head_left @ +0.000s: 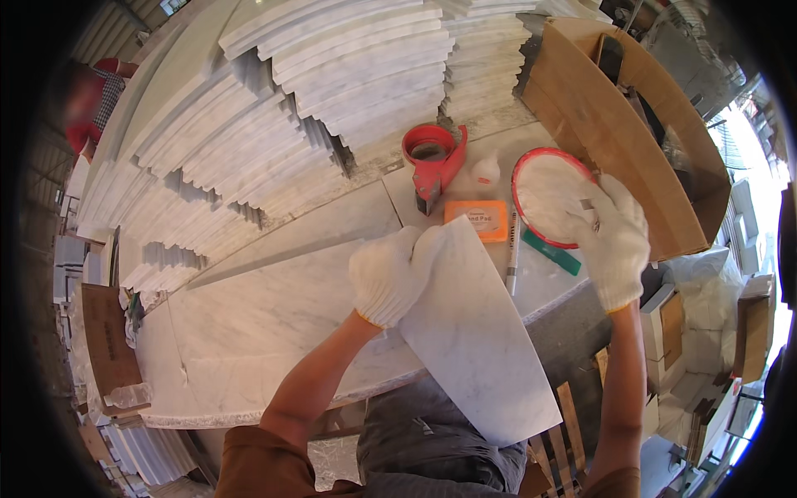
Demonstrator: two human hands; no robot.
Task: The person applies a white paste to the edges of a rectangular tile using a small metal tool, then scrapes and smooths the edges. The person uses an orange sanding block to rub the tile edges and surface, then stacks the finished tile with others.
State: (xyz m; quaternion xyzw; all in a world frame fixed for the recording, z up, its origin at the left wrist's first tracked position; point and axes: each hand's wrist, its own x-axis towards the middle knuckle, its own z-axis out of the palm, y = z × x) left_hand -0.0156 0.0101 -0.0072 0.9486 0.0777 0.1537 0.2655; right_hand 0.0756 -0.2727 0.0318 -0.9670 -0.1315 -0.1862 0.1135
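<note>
A white marble tile (477,332) juts over the near edge of the worktop (274,307), its top corner clasped in the gloved left hand (390,274). The gloved right hand (614,241) closes its grip on the rim of a red-edged bowl (544,195). Beyond lie an orange pad (477,218), a red tape dispenser (433,158), and stacked marble slabs (332,91).

Tile (477,332) held tilted over the near edge of the table (274,315) by left hand (390,274). Bowl (548,195) under right hand (614,236), right of pad (477,218). Tape dispenser (433,158) behind pad; stacked slabs (274,124) further back; cardboard box (614,124) right.
</note>
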